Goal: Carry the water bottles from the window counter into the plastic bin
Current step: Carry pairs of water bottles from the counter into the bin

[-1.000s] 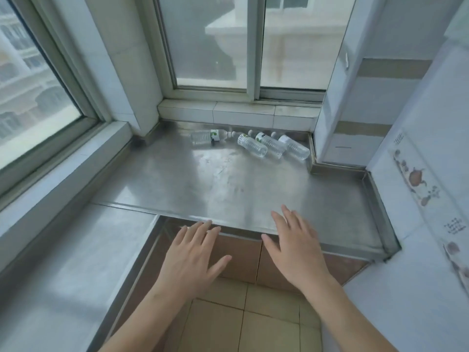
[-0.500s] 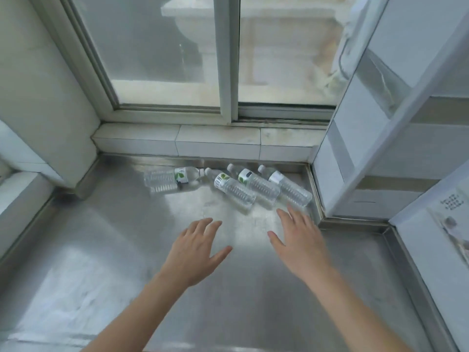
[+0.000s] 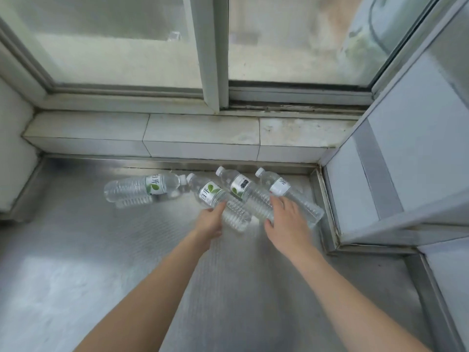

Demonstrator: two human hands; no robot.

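Four clear plastic water bottles lie on their sides on the steel worktop [image 3: 76, 262], clustered at its 12 o'clock edge under the window. Each holds clear water. White labels carry green leaves and Chinese characters. The left hand [image 3: 209, 221] grips the second bottle [image 3: 215, 199]; the right hand [image 3: 286, 219] rests, fingers straight, across the third bottle [image 3: 250, 194] and fourth bottle [image 3: 291, 195]. The leftmost bottle [image 3: 138, 188] lies untouched.

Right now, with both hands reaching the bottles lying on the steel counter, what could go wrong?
1. The bottles lie on their sides, crowded together. The left hand closing on the second bottle could nudge the leftmost bottle, which may roll across the smooth steel counter.
2. The right hand spans the third bottle and the rightmost bottle; grabbing both may let one slip.
3. The plastic bin is out of view.
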